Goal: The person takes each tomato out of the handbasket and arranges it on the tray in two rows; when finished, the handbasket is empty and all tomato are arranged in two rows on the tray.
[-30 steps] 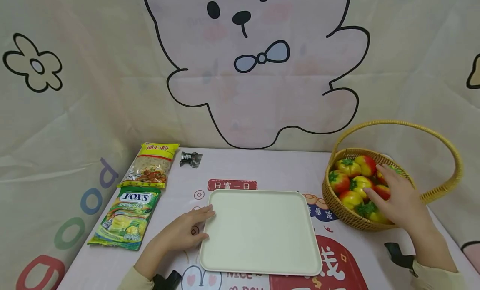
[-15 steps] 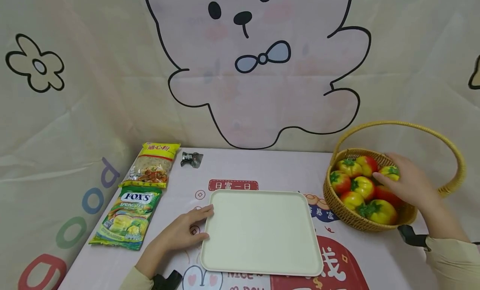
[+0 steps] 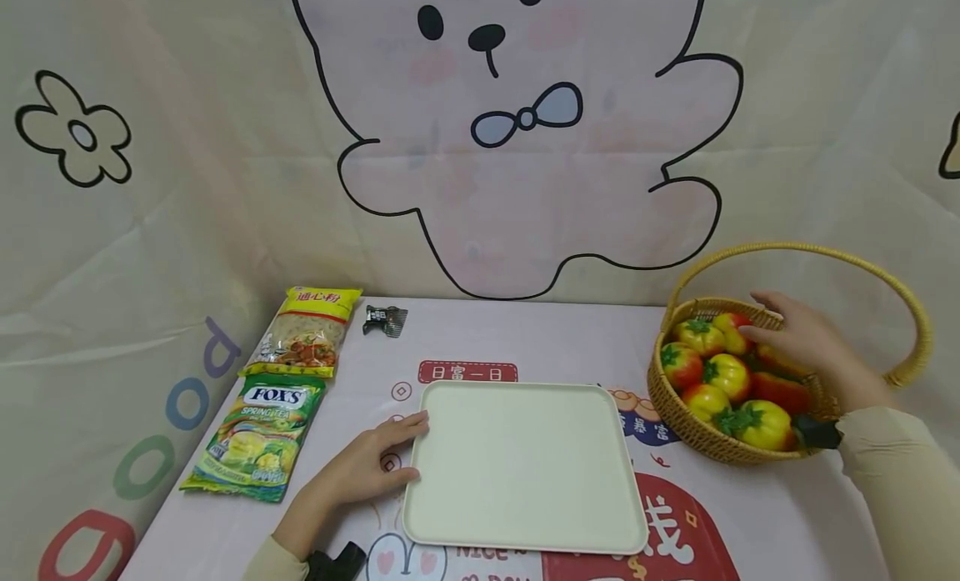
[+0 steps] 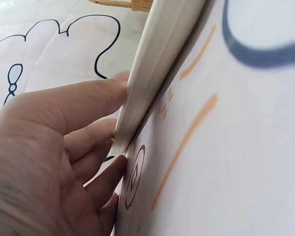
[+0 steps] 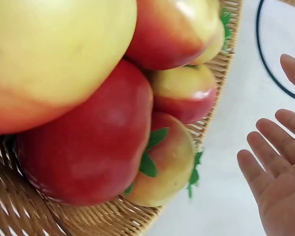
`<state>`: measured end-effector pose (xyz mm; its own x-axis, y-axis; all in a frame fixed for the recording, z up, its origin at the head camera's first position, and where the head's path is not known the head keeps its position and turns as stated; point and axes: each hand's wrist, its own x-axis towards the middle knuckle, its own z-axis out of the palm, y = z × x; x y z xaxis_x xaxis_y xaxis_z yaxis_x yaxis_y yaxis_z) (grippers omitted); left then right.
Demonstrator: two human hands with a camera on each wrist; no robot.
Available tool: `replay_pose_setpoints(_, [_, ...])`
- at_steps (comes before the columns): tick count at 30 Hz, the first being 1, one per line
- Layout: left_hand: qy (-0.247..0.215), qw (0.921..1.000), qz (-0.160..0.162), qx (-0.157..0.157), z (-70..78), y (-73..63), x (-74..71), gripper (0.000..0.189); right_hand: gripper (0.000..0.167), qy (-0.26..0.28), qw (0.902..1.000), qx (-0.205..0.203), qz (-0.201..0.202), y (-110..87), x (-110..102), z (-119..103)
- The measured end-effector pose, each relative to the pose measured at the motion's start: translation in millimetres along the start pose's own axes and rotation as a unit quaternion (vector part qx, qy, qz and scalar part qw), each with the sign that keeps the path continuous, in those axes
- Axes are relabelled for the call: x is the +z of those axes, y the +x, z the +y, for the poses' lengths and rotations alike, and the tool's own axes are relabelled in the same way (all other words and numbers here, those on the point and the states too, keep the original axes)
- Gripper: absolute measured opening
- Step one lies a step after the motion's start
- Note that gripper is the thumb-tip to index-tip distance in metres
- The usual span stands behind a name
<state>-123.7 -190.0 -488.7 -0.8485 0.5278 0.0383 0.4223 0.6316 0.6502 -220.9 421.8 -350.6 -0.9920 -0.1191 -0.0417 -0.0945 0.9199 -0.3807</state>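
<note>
At the left side of the printed counter you have a green FOX'S bag, with a yellow macaroni bag lying beyond it, end to end. Just right of the macaroni bag lies a small black wrapped candy.

Next comes your left hand, its grip relaxed, thumb and fingertips spread apart and resting against the left rim of the pale rectangular tray. The tray lies flat in front of you, between your left hand and the wicker basket.

The basket holds red-and-yellow tomato-like fruits with green leafy tops, packed close together. Your right hand hangs over the basket's right part and hides some of them from the head view; its grip is spread and holds nothing. The tall arched handle rises around your reach, one end running behind your right wrist. A cartoon backdrop closes off the far side.
</note>
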Motion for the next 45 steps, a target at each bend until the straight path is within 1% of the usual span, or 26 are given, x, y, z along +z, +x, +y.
replay_pose_setpoints(7, [-0.007, 1.0, -0.003, -0.003, -1.6, 0.7, 1.9, 0.065, 0.074, 0.004, 0.9994, -0.007, -0.034, 14.9, 5, 9])
replay_pose_setpoints(13, [-0.018, 0.9998, -0.005, -0.009, -3.1, 0.1, 4.5, 0.064, 0.075, 0.006, 0.9976, 0.011, -0.068, 23.4, 9, 12])
replay_pose_setpoints(17, [-0.032, 0.9994, -0.004, -0.011, -3.9, -0.6, 5.0, 0.064, 0.073, 0.004, 0.9965, 0.016, -0.082, 27.1, 12, 15])
replay_pose_setpoints(21, [-0.044, 0.9989, -0.001, -0.013, -4.4, -0.6, 4.5, 0.065, 0.071, 0.006, 0.9954, 0.01, -0.095, 30.6, 15, 15])
replay_pose_setpoints(27, [-0.041, 0.9991, 0.004, -0.007, -5.7, 1.1, 3.8, 0.066, 0.072, 0.0, 0.9937, 0.012, -0.112, 35.0, 17, 11])
replay_pose_setpoints(31, [-0.038, 0.9992, 0.005, -0.008, -6.4, 2.4, 3.1, 0.066, 0.075, -0.016, 0.9938, 0.004, -0.11, 38.5, 20, 8])
replay_pose_setpoints(36, [-0.041, 0.9991, 0.001, -0.009, -5.3, 4.0, 2.3, 0.066, 0.075, -0.083, 0.9922, -0.016, -0.092, 41.7, 24, 11])
replay_pose_setpoints(38, [-0.043, 0.9991, -0.001, -0.009, -4.8, 4.6, 1.9, 0.065, 0.071, -0.106, 0.9906, -0.023, -0.083, 42.5, 25, 12])
replay_pose_setpoints(40, [-0.045, 0.9989, -0.001, -0.008, -4.7, 4.9, 1.7, 0.065, 0.062, -0.126, 0.9888, -0.03, -0.075, 43.7, 27, 12])
replay_pose_setpoints(43, [-0.045, 0.999, -0.001, -0.006, -5.3, 4.1, 1.8, 0.065, 0.05, -0.138, 0.9878, -0.032, -0.066, 46.7, 31, 12])
replay_pose_setpoints(45, [-0.045, 0.999, 0.002, -0.004, -6.1, 2.4, 2.0, 0.064, 0.047, -0.141, 0.9877, -0.027, -0.062, 49.1, 35, 12])
